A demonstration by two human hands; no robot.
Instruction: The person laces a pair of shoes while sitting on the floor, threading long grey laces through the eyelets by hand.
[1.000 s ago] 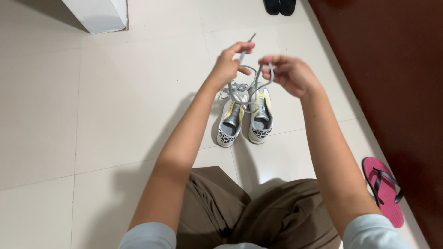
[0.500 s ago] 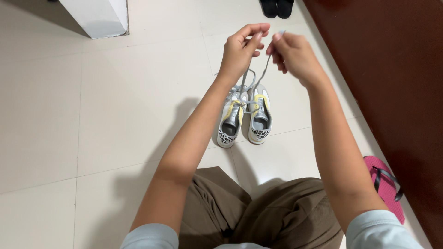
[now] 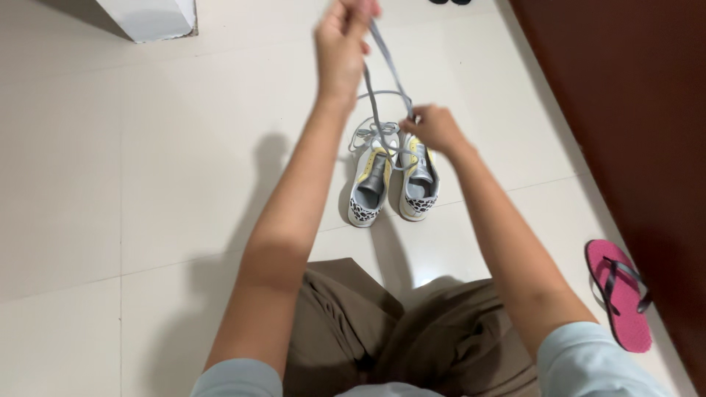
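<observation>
while the left hand (image 3: 342, 44) is raised high and far out from the body, its fingers are closed in a pinch on the upper end of a grey shoelace (image 3: 386, 70), which runs taut and slanting down toward the right hand (image 3: 434, 129). the right hand sits lower and nearer the body, fingers pressed together around the lace where it loops, just above the toe end of the pair of white and yellow sneakers (image 3: 393, 180). the shoes stand side by side on the pale tiled floor (image 3: 147, 184), directly under the right hand and below and a little right of the left. more lace lies in loose loops over the far ends of the shoes, just left of the right hand.

beyond the right forearm, well off to its right, a pink flip-flop (image 3: 619, 294) lies next to a dark brown panel (image 3: 625, 110). a white box corner (image 3: 151, 15) sits far left of the raised hand.

what could go wrong, as i judge it: the lace is pulled tight between the two hands, so a harder tug could tip or drag the right-hand shoe, since nothing pins it down. the loose loops by the right hand could also snag into a knot if the lace is drawn through them. the left pinch sits right at the lace's end, so it could slip free.
</observation>
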